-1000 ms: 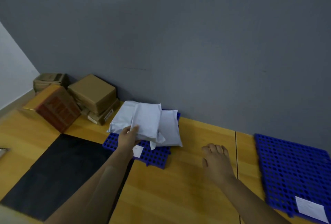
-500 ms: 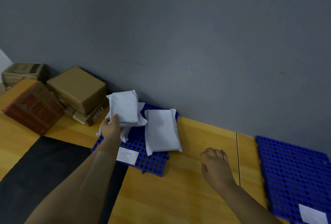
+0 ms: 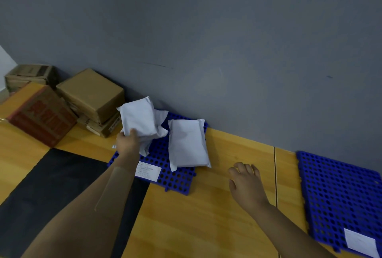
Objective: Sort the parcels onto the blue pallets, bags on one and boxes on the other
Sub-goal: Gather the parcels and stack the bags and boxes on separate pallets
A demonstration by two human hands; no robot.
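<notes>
Two white parcels bear on the step in hand. The left hand point(image 3: 128, 142) grips the near end of a white plastic mailer bag point(image 3: 139, 116), fingers curled round its lower edge, and holds it tilted up over the rear left corner of the left blue perforated plastic pallet point(image 3: 175, 181). Its long axis runs away from the person toward the grey wall, near parallel to a second white mailer bag point(image 3: 187, 144) that lies flat on the same pallet's right side, just beside it. Bare grid lies directly below and in front of the held bag, so the set-down looks like a short drop from the left hand, which is much the nearer. The held bag is plump, smooth on top and creased at its loose lower flap; crumpled white film shows beneath it, and I cannot tell whether that is a separate bag. The right hand point(image 3: 246, 185) is palm down with relaxed fingers over the wooden surface point(image 3: 206, 226), holding nothing. The right blue perforated pallet point(image 3: 339, 191) carries no parcel in view. Brown cardboard boxes point(image 3: 91, 92) stand unsorted against the wall.
</notes>
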